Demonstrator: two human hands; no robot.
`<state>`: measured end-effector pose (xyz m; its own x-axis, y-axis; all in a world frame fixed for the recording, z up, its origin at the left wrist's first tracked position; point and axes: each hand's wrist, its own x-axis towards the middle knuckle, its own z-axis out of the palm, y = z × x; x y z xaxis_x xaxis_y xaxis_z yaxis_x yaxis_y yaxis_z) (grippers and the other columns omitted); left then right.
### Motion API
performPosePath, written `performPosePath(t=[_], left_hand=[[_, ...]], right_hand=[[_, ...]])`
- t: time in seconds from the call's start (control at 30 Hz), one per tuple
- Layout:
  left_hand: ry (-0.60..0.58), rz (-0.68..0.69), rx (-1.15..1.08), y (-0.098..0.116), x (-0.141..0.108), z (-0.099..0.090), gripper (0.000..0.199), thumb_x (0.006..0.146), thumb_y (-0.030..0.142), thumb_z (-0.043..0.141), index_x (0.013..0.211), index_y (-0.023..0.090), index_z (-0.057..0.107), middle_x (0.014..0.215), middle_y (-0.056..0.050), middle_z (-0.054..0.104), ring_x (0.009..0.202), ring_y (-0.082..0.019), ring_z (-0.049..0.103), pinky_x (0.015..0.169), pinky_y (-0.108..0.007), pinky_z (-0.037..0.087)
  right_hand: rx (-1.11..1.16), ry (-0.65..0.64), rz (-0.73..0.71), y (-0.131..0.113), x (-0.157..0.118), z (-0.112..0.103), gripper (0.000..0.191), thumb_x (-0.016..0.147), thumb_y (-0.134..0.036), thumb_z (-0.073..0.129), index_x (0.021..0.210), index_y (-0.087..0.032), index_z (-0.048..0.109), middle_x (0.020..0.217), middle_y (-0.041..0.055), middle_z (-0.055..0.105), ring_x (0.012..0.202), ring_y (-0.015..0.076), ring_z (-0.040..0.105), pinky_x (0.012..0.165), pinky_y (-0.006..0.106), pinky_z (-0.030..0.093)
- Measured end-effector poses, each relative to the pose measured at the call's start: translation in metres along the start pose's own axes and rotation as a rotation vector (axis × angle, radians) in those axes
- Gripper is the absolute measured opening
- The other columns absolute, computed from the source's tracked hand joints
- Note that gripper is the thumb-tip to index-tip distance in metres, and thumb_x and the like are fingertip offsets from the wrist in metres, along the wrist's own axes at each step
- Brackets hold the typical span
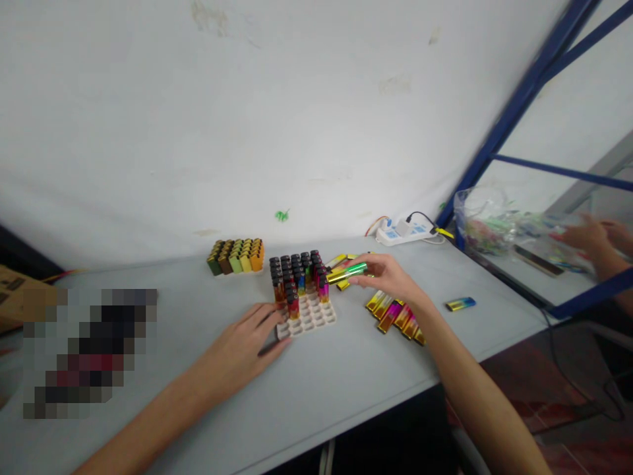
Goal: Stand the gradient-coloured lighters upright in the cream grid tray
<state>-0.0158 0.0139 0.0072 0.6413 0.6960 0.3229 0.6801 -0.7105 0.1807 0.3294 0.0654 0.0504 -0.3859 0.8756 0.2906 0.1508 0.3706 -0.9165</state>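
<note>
A white tray [316, 318] with rows of sockets stands on the table, its back part filled with upright lighters [295, 262] with black tops. Closer to the front, a red lighter [293, 307] stands by itself in the tray. My left hand [247, 343] grips the tray's left front corner, with the thumb along the front edge and the fingertips beside that red lighter. Above the tray's right side, my right hand [388, 274] pinches a shiny green-and-gold lighter sleeve [347, 272], held nearly level. Just right of the tray lie more metallic sleeves [393, 315] in yellow, gold and pink.
Behind on the left is a block of upright green, brown and orange lighters [236, 256]. A blue-and-gold sleeve [460, 304] lies apart at right. A power strip [405, 231] sits by the wall. Beyond the blue frame [524, 105], another person's hands [591, 234] show near plastic bags.
</note>
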Motion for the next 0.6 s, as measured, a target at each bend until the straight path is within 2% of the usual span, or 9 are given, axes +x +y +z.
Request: performPosePath(t=[0.07,0.13,0.37,0.5,0.6], left_hand=[[-0.001,0.002,0.006,0.0001,0.0001,-0.0002,0.024,0.103,0.039,0.058,0.117,0.021,0.066,0.127,-0.011,0.07,0.122,-0.029,0.066,0.107,-0.047,0.057],[0.0,0.006,0.01,0.0004,0.0004,-0.0004,0.025,0.104,0.039,0.056,0.117,0.02,0.066,0.127,-0.012,0.07,0.122,-0.029,0.066,0.107,-0.047,0.057],[0.005,0.003,-0.01,0.0017,0.001,-0.0026,0.026,0.104,0.038,0.055,0.118,0.02,0.067,0.127,-0.011,0.07,0.122,-0.029,0.065,0.107,-0.047,0.057],[0.006,-0.001,-0.023,0.0014,0.0009,-0.003,0.024,0.103,0.038,0.056,0.115,0.021,0.067,0.126,-0.01,0.07,0.122,-0.028,0.066,0.106,-0.045,0.057],[0.003,-0.003,-0.016,0.001,0.0006,-0.0028,0.024,0.103,0.037,0.056,0.116,0.02,0.067,0.126,-0.011,0.07,0.121,-0.028,0.066,0.106,-0.045,0.057]], right_hand=[[0.068,0.02,-0.009,0.0006,0.0008,0.0026,0.032,0.078,-0.039,0.09,0.103,-0.02,0.08,0.104,0.007,0.08,0.089,0.0197,0.074,0.081,0.034,0.062],[0.106,0.041,-0.016,0.0002,0.0013,0.0039,0.033,0.076,-0.039,0.091,0.101,-0.02,0.08,0.103,0.0067,0.08,0.091,0.0203,0.074,0.084,0.035,0.063],[0.021,0.058,0.042,-0.0011,-0.0001,0.0004,0.036,0.081,-0.04,0.088,0.111,-0.021,0.08,0.1,0.0051,0.077,0.065,0.0114,0.06,0.063,0.028,0.053],[0.024,0.075,0.034,-0.0006,-0.001,0.0004,0.038,0.082,-0.044,0.086,0.111,-0.02,0.079,0.095,0.0043,0.075,0.066,0.0119,0.059,0.063,0.028,0.051],[0.004,0.092,0.006,0.0001,0.0,0.0004,0.034,0.084,-0.047,0.084,0.103,-0.02,0.078,0.088,0.0031,0.072,0.068,0.0133,0.059,0.066,0.028,0.051]])
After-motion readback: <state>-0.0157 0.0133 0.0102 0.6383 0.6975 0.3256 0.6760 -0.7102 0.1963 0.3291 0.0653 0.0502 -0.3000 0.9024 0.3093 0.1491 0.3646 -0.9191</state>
